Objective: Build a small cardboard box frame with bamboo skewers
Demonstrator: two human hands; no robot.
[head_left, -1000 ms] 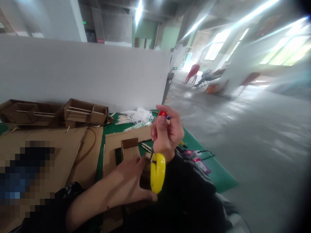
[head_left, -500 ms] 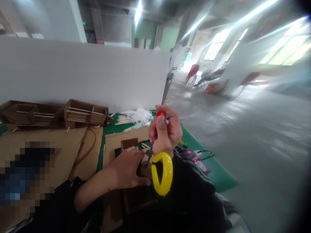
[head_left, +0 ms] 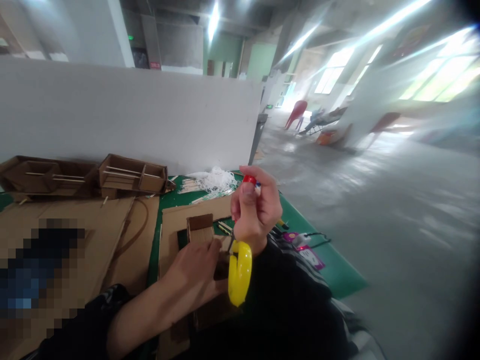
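My right hand (head_left: 257,205) is closed around a red handle, its thumb pressed along the side. The handle seems to belong to a pair of scissors with a glossy yellow loop (head_left: 240,275) hanging below my wrist. A thin metal part points down from the fist towards a small cardboard box (head_left: 200,227). My left hand (head_left: 198,267) grips the box, fingers bent over its near part and thumb to the right. The hands and the yellow loop hide much of the box and the metal tip.
Flat cardboard sheets (head_left: 138,225) cover the left side of the green tabletop (head_left: 337,275). Cardboard trays with thin sticks (head_left: 131,175) stand along a white partition (head_left: 131,115). White bands (head_left: 217,180) lie in a pile behind my hands. Purple-edged cards (head_left: 311,257) are at right.
My left fingers have drawn in from a spread, flat pose and now bend over the box. The yellow loop has turned edge-on and shifted slightly left; the right fist stays nearly in place.
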